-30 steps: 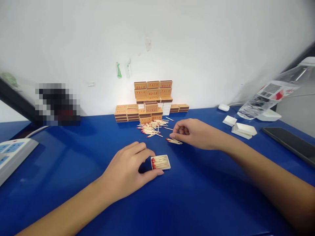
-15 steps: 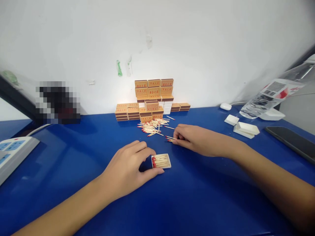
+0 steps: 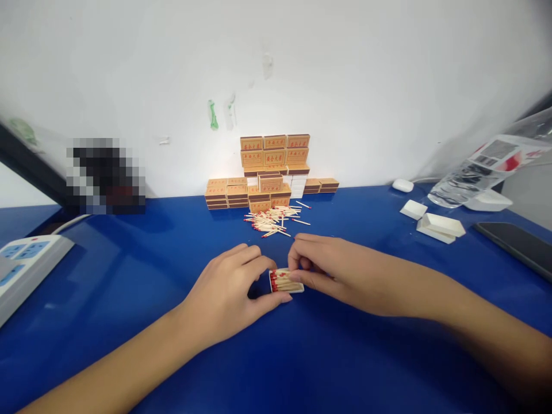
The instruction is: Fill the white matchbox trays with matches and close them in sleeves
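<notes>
Sitting between both hands — matchbox tray (image 3: 298, 289): left hand (image 3: 228, 293) pinches it, right hand (image 3: 334, 269) grips matches (image 3: 281, 281).

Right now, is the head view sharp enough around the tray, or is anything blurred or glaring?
Head view, centre: sharp, match tray, left hand and right hand clear. Head view, edges: smeared and bent, plastic bag blurred. Head view, blue table: faint sheen, no harsh glare.

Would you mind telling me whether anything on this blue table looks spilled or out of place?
Yes: loose matches lie strewn in a criss-cross heap before the stacked matchboxes, as if tipped out. At the right edge a clear bottle lies tilted, not upright. The tray held by the left hand looks tidy.
</notes>
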`<action>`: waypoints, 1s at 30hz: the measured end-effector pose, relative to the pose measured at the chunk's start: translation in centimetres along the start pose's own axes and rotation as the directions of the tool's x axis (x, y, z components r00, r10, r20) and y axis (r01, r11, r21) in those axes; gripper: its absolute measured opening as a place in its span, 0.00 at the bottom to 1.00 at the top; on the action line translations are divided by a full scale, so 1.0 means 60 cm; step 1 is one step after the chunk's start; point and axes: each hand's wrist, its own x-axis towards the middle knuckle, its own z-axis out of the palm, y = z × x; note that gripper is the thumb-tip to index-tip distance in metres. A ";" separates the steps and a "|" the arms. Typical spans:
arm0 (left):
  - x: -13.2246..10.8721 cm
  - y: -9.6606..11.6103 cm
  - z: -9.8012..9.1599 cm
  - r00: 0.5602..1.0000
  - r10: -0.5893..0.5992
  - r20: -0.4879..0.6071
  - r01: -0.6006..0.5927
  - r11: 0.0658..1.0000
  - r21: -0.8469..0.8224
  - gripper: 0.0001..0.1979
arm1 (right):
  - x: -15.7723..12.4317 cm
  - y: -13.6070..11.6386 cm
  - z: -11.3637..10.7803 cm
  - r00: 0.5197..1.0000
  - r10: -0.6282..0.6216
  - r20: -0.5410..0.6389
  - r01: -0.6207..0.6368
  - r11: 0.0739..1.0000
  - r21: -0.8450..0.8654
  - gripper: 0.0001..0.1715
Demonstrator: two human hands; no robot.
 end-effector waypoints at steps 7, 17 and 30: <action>0.002 -0.002 -0.001 1.000 -0.007 0.009 0.007 1.000 -0.005 0.15 | 0.007 -0.010 0.015 0.999 -0.023 -0.049 0.021 0.998 -0.058 0.09; 0.001 -0.002 -0.002 1.000 0.001 0.002 -0.001 1.000 0.015 0.16 | 0.012 0.002 0.001 0.991 -0.072 -0.117 0.049 0.981 -0.189 0.07; 0.004 0.001 -0.006 0.997 -0.063 0.050 0.062 0.998 0.022 0.17 | 0.031 0.058 -0.008 0.934 0.210 -0.289 -0.295 0.911 -0.290 0.13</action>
